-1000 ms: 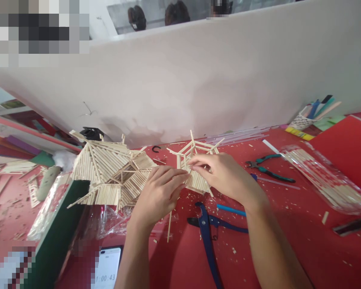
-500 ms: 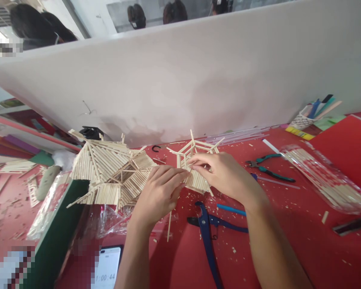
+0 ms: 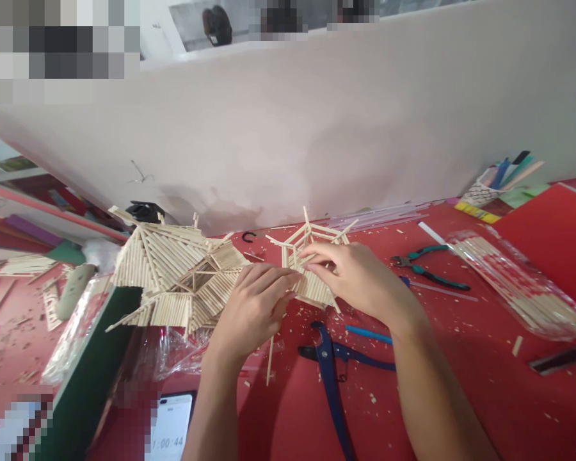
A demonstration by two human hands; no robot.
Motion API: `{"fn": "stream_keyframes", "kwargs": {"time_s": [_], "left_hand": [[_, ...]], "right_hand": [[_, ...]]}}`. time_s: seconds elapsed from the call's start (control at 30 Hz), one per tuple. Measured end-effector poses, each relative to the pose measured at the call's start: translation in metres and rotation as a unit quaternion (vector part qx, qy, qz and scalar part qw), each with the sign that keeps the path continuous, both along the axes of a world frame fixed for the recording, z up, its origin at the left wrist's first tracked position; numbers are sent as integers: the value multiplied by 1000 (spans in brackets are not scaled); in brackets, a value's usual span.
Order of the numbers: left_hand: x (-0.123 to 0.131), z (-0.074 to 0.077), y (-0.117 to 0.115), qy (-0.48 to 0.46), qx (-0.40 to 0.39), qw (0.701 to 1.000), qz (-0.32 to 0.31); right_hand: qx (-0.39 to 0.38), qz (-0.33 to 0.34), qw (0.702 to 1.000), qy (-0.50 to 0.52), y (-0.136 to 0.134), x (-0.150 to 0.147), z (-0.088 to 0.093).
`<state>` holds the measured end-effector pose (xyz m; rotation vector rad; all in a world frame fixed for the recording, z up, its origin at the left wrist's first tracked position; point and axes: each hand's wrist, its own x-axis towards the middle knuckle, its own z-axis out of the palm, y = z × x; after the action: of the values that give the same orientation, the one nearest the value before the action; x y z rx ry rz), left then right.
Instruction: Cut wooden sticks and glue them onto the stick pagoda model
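Note:
A small six-sided frame of pale wooden sticks [image 3: 319,288] sits on the red tabletop, its near side covered with a row of sticks. At its left edge my left hand [image 3: 256,304] is closed, fingertips on the frame. My right hand [image 3: 350,275] reaches over from the right in a pinch, fingertips at the inner sticks; what lies between them is too small to make out. To the left stands a larger roof-like model of wooden sticks [image 3: 173,262], partly behind my left hand. A thin stick [image 3: 270,362] shows just below that hand.
Blue-handled cutters [image 3: 329,358] lie open in front of the frame, near a blue tube [image 3: 368,334]. Green-handled pliers [image 3: 432,266] and a bag of sticks [image 3: 513,282] are on the right. A phone [image 3: 170,422] lies by my left forearm. A white partition [image 3: 288,141] stands behind.
Hardly anything differs. Both hands stay at the small frame in nearly the same pose.

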<state>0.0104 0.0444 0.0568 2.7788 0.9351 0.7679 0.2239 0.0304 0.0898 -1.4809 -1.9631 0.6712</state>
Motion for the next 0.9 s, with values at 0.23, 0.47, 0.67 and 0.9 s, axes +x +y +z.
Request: {"fn": "stream_keyframes", "kwargs": {"time_s": [0.23, 0.47, 0.67, 0.9], "left_hand": [[-1, 0, 0, 4, 2, 1000, 0], [-1, 2, -1, 4, 1, 1000, 0], [-2, 1, 0, 9, 2, 1000, 4], [-3, 1, 1, 8, 3, 1000, 0]], "right_hand": [[8, 2, 1000, -4, 1, 0, -2], [9, 4, 1000, 2, 1, 0, -3], [9, 1, 1000, -7, 1, 1, -2], [2, 2, 1000, 6, 0, 0, -1]]}}
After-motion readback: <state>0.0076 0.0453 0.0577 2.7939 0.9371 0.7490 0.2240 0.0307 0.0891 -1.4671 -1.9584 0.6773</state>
